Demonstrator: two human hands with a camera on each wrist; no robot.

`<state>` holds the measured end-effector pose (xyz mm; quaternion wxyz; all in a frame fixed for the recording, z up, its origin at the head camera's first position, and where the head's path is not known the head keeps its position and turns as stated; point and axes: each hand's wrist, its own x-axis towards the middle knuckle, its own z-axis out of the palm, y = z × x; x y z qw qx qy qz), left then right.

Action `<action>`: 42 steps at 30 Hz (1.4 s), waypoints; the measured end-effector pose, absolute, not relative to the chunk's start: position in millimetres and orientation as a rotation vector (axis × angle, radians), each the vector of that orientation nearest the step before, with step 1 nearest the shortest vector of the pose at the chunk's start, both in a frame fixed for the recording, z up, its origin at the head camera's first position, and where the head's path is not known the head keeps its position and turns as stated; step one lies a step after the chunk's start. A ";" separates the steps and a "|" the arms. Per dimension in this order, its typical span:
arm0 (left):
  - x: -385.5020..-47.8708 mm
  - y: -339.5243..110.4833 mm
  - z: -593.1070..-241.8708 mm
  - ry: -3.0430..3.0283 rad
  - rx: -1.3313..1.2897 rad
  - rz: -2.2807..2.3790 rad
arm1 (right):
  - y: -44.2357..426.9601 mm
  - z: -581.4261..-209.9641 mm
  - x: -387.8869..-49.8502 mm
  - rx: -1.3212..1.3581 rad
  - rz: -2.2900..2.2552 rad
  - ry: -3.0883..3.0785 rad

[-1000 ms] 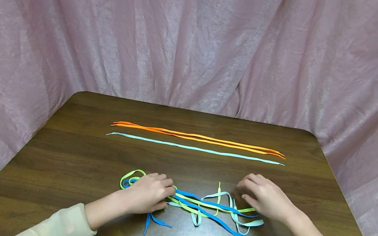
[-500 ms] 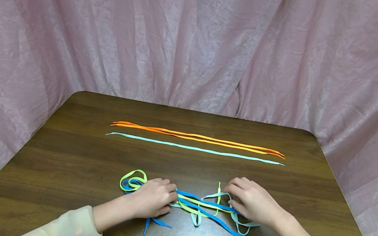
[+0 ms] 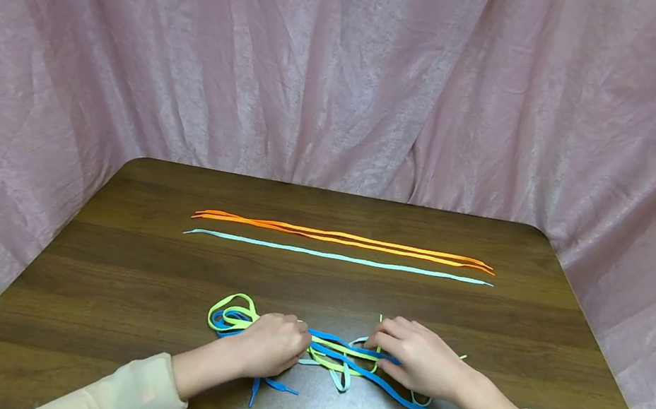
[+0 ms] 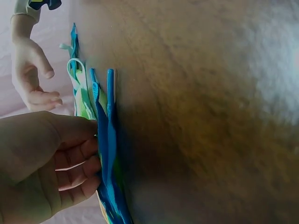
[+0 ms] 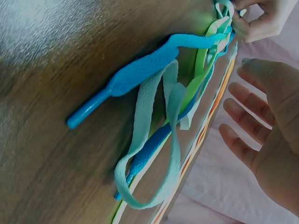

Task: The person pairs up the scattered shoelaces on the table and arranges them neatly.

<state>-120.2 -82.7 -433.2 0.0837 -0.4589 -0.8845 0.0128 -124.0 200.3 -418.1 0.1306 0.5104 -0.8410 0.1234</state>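
A tangle of flat shoelaces lies along the near part of the table: blue shoelaces, yellow-green shoelaces coiled at the left end, and a pale mint shoelace. My left hand grips the bundle left of its middle with curled fingers; which strands it pinches is hidden. Two blue tips hang past it in the left wrist view. Over the right end hovers my right hand, its fingers loosely bent and apart from the laces in the right wrist view. A mint loop stands up beside it there.
Behind the tangle, two orange shoelaces and one light blue shoelace lie stretched straight across the wooden table. A pink curtain hangs around the table's far edge and sides.
My right hand has moved left and nearer, over the right end of the tangle. My left hand has shifted slightly right and its fingers have curled in. The straight shoelaces stay put.
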 end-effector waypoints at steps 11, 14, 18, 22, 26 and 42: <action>-116.3 -87.6 -420.0 -2.519 -1.396 -0.001 | 188.1 -418.8 -122.3 1.546 0.384 -2.397; -115.1 -89.6 -409.9 -2.499 -1.406 -0.067 | 183.2 -420.8 -120.3 1.568 0.386 -2.405; -114.2 -92.8 -394.6 -2.441 -1.397 -0.133 | 176.3 -425.8 -118.7 1.601 0.381 -2.414; -115.2 -97.2 -383.3 -2.383 -1.367 -0.164 | 169.4 -432.6 -116.9 1.641 0.342 -2.420; -116.4 -101.6 -377.6 -2.376 -1.336 -0.180 | 165.0 -436.5 -116.4 1.666 0.328 -2.389; -128.2 -120.2 -386.5 -2.448 -1.274 -0.195 | 168.5 -426.8 -120.6 1.550 0.418 -2.371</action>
